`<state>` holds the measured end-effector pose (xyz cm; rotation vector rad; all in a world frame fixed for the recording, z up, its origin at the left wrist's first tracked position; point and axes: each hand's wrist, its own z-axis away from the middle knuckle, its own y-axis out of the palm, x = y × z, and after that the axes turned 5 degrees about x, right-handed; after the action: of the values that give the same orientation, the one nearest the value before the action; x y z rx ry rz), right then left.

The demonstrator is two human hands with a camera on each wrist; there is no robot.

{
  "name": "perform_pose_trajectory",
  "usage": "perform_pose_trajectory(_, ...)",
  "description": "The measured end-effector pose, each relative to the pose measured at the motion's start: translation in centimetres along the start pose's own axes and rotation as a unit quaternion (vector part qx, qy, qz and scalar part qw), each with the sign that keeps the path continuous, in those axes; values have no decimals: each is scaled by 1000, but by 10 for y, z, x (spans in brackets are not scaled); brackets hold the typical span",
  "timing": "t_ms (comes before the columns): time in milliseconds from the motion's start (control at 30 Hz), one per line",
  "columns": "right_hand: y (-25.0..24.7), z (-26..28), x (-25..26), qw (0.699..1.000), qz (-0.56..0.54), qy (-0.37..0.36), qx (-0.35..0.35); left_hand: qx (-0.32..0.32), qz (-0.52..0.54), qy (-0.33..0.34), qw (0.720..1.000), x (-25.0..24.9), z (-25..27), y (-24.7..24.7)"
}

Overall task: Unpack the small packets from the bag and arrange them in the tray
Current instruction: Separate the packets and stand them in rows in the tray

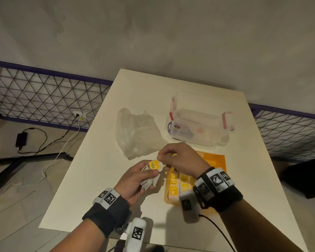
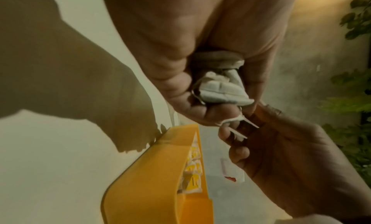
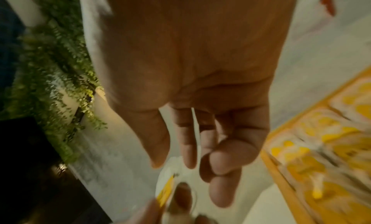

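My left hand (image 1: 144,176) grips a bunch of small white tea bags (image 1: 151,182), and a yellow tag (image 1: 154,164) marked TEA sticks up from it. In the left wrist view the tea bags (image 2: 220,87) lie folded in my palm. My right hand (image 1: 162,158) is just above and to the right, with curled fingers pinching at a string or tag of one bag (image 2: 240,121). The yellow tray (image 1: 168,190) sits right of my left hand, under my right wrist, and holds several packets (image 3: 325,148). The clear plastic bag (image 1: 136,131) lies crumpled behind my hands.
A clear lidded box with red clips (image 1: 198,122) stands at the back right of the white table (image 1: 98,179). An orange sheet or lid (image 1: 215,159) lies behind the tray. Cables and a charger (image 1: 21,140) are on the floor to the left.
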<state>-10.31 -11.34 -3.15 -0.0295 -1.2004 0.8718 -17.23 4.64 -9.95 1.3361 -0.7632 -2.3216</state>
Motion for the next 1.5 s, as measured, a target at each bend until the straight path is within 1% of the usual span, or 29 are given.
perform_pose_trajectory(67, 1, 6, -11, 999, -26, 43, 11, 7, 9, 6, 1000, 5, -5, 10)
perform_pose_trajectory(167, 1, 12, -21, 996, -57, 65, -2, 4, 18, 9, 1000, 13, -11, 19)
perform_pose_trajectory(267, -3, 17, -27, 996, -55, 61, -30, -5, 7, 12, 1000, 23, -17, 21)
perform_pose_trajectory(367, -5, 21, -29, 996, -62, 59, -32, -8, -29, 9, 1000, 31, -19, 24)
perform_pose_trajectory(500, -11, 24, -31, 997, -57, 43, -34, -4, -47, 19, 999, 35, -20, 26)
perform_pose_trajectory(700, -26, 25, -33, 998, -25, 13, -61, -11, -41, 38, 998, 39, -17, 26)
perform_pose_trajectory(833, -36, 29, -30, 997, -22, 1, -73, -13, -30, 36, 999, 40, -14, 27)
perform_pose_trajectory(900, -45, 31, -28, 995, -28, -13, -99, -20, -35, 37, 999, 41, -13, 23)
perform_pose_trajectory(933, -51, 31, -28, 992, -12, -28, -121, -22, -37, 36, 998, 41, -12, 21)
perform_pose_trajectory(967, -57, 31, -29, 988, 28, -41, -146, -25, -40, 34, 998, 42, -11, 20)
perform_pose_trajectory(1000, -64, 32, -32, 982, 89, -42, -162, -27, -41, 34, 998, 42, -10, 19)
perform_pose_trajectory(1033, -70, 33, -34, 971, 168, -27, -165, -28, -41, 37, 998, 42, -9, 18)
perform_pose_trajectory(1067, -76, 35, -36, 957, 243, -1, -160, -27, -41, 38, 998, 43, -8, 17)
perform_pose_trajectory(1100, -81, 36, -39, 945, 287, 24, -155, -24, -42, 40, 998, 43, -7, 16)
perform_pose_trajectory(1133, -86, 38, -43, 942, 296, 40, -152, -20, -44, 43, 998, 44, -6, 15)
perform_pose_trajectory(1267, -95, 39, -56, 953, 260, 49, -148, -29, -49, 46, 997, 49, -7, 8)
perform_pose_trajectory(1333, -96, 41, -60, 963, 231, 53, -131, -31, -36, 45, 998, 50, -7, 8)
perform_pose_trajectory(1433, -90, 43, -66, 974, 200, 70, -82, -36, -26, 38, 998, 50, -7, 9)
perform_pose_trajectory(1500, -82, 43, -72, 977, 188, 95, -38, -40, -29, 36, 998, 49, -6, 9)
